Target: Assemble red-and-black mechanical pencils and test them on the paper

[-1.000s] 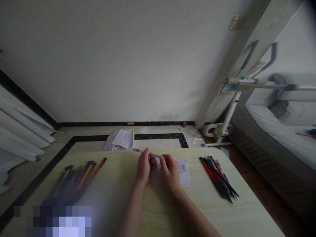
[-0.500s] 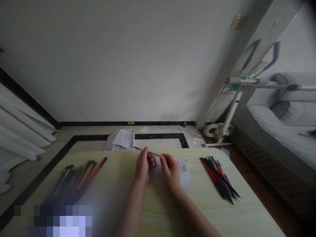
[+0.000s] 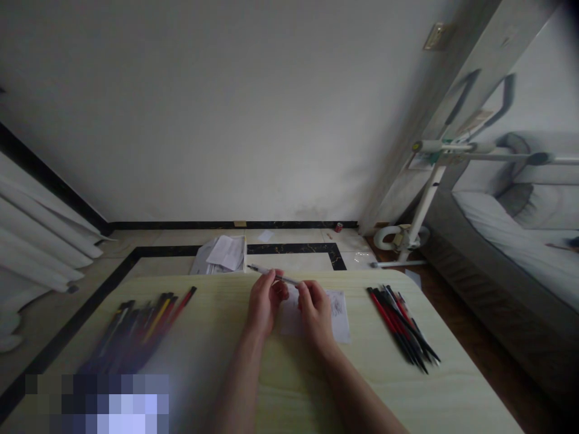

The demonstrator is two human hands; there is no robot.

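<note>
Between my two hands a slim pen point(image 3: 286, 279) is held nearly level above the table, one dark tip pointing to the far left. My left hand point(image 3: 266, 303) pinches its middle between thumb and fingers. At the pen's right end, my right hand point(image 3: 315, 311) closes thumb and fingers on it. Beneath the hands lies a white sheet of paper point(image 3: 340, 325) with dark scribbles, partly covered by my right hand. To the right rests a bundle of pens point(image 3: 400, 325), black, red and white. Another group of pens point(image 3: 145, 325) lies on the left, its near part hazy.
The pale wooden table point(image 3: 298, 392) has rounded far corners. Beyond it, a box of papers point(image 3: 224, 253) stands on the floor, near a small red can point(image 3: 338, 227). A white exercise frame point(image 3: 425, 205) and a grey sofa point(image 3: 493, 259) are on the right, a white curtain point(image 3: 36, 241) on the left.
The pen's far-left end extends a little farther clear of my left hand's fingertips, and my right hand's fingers have shifted slightly. Both hands keep hold of it.
</note>
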